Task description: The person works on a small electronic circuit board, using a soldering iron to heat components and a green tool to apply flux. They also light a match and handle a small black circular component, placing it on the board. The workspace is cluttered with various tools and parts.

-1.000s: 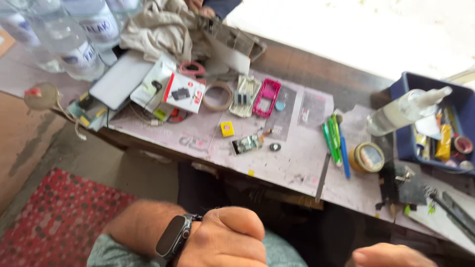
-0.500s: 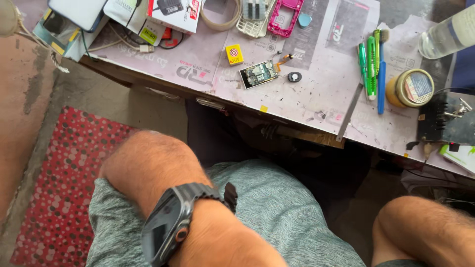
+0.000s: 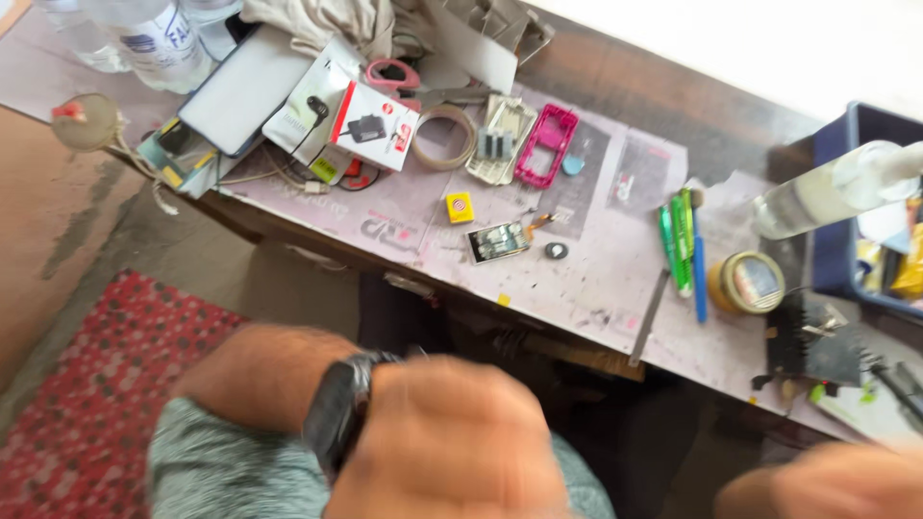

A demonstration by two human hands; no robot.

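The left hand (image 3: pixel 447 442) is a blur, low over the lap, with a dark watch (image 3: pixel 336 423) on its wrist. The right hand (image 3: pixel 827 485) is blurred too, at the bottom edge. I cannot tell if the fingers of either are curled or apart, and nothing shows in them.

Closest on the tabletop (image 3: pixel 615 279) are a small circuit board (image 3: pixel 498 241) and a yellow square part (image 3: pixel 460 208). Quick hands could knock these tiny bits off the edge onto the red rug (image 3: pixel 87 432). A glue pot (image 3: pixel 748 283) and green pens (image 3: pixel 676 238) lie to the right.

A single head camera looks steeply down from above the person's lap, tilted slightly. The hands sit close and blurred at the bottom edge; the worktop (image 3: pixel 615 279) lies farther off, crossing the upper frame.
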